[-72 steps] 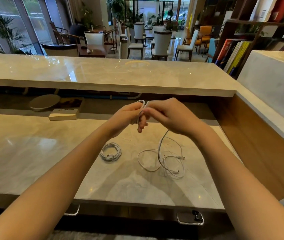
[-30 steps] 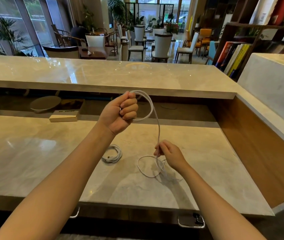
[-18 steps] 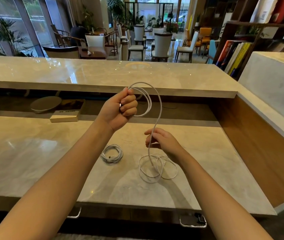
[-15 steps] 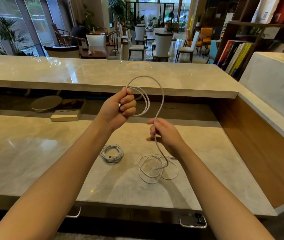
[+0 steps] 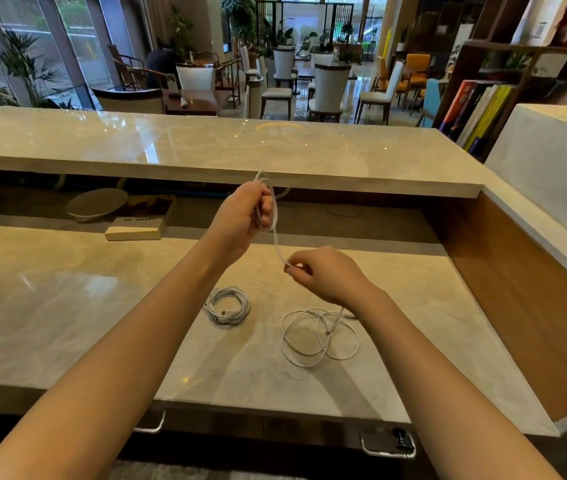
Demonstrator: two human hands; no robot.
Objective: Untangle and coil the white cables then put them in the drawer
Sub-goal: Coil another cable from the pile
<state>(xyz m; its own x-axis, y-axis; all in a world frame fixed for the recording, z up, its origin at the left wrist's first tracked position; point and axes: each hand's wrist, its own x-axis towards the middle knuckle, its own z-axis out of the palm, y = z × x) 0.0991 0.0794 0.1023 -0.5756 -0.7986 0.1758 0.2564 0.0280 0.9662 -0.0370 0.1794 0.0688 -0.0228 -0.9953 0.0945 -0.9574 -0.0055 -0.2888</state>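
Left hand (image 5: 245, 216) clenched on gathered loops at frame centre; right hand (image 5: 323, 275) pinching white cable (image 5: 276, 242). Risk: loose tail (image 5: 320, 336) lower right snagging, knotting.

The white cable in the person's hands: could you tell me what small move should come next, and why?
Probably bring the right hand up to the left hand to lay another loop there, since much of the white cable lies loose on the counter.

A glossy marble desk (image 5: 67, 306) fills the lower frame, with a raised marble ledge (image 5: 205, 150) behind it. Beyond, white-backed chairs (image 5: 327, 84) stand on a shiny floor. Tall windows (image 5: 32, 46) sit upper left, a wooden bookshelf (image 5: 482, 109) upper right.
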